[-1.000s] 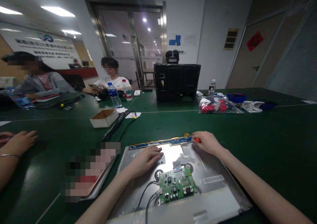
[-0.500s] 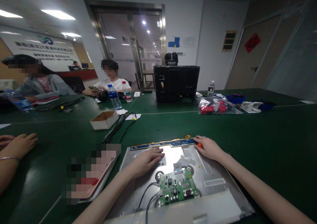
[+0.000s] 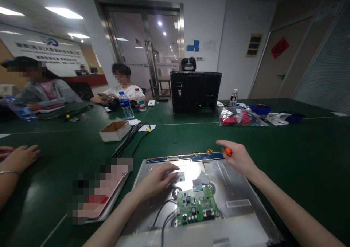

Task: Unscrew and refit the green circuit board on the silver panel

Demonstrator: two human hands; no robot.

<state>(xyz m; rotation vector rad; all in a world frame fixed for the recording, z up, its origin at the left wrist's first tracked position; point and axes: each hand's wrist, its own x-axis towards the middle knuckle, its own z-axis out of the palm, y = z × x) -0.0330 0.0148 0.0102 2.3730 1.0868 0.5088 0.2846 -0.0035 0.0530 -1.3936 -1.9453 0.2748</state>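
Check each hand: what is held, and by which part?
Right hand grips an orange-handled tool by its handle; left hand holds nothing, resting flat on the metal panel.

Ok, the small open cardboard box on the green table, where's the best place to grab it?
Probably grip the cardboard box across its two long side walls, coming down from above. It sits flat with its top open, and the black cables lie close along its right side.
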